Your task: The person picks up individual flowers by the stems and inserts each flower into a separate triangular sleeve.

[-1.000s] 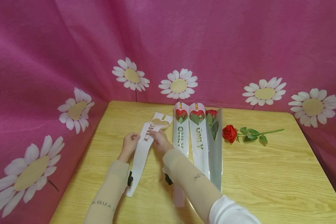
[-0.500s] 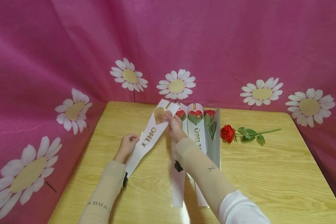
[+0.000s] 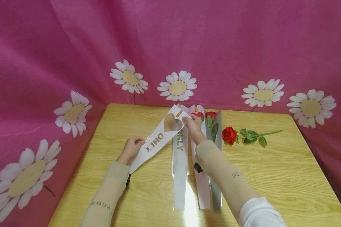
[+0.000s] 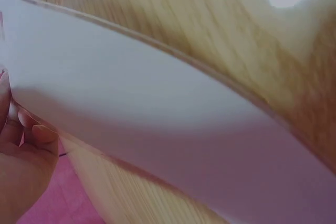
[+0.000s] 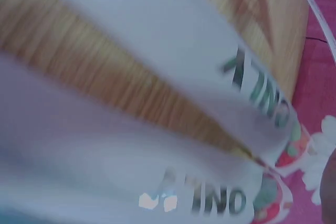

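Note:
A flat white flower sleeve (image 3: 142, 157), with a heart-shaped window and cut-out "ONLY" letters, is held slanting up to the right. My left hand (image 3: 130, 148) pinches its left edge below the letters; the left wrist view shows the curled fingers at the edge of the white strip (image 4: 131, 82). Near the sleeve's top right corner, my right hand (image 3: 194, 128) pinches it by the heart window. Under and beside that hand lie two white sleeves, one left (image 3: 179, 176) and one right (image 3: 202, 186). Red shows in the right one's window; the held sleeve partly covers the left one.
A grey-backed clear sleeve (image 3: 217, 176) with a red rose inside lies right of the white ones. Farther right, a loose red rose (image 3: 229, 135) rests with its stem pointing right on the wooden table (image 3: 272, 183). A pink daisy-print cloth (image 3: 216, 47) hangs behind.
The right hand has moved from the sleeve's letters up and right to its top corner. The sleeve's top has swung right over the leftmost white sleeve. The left hand keeps its edge.

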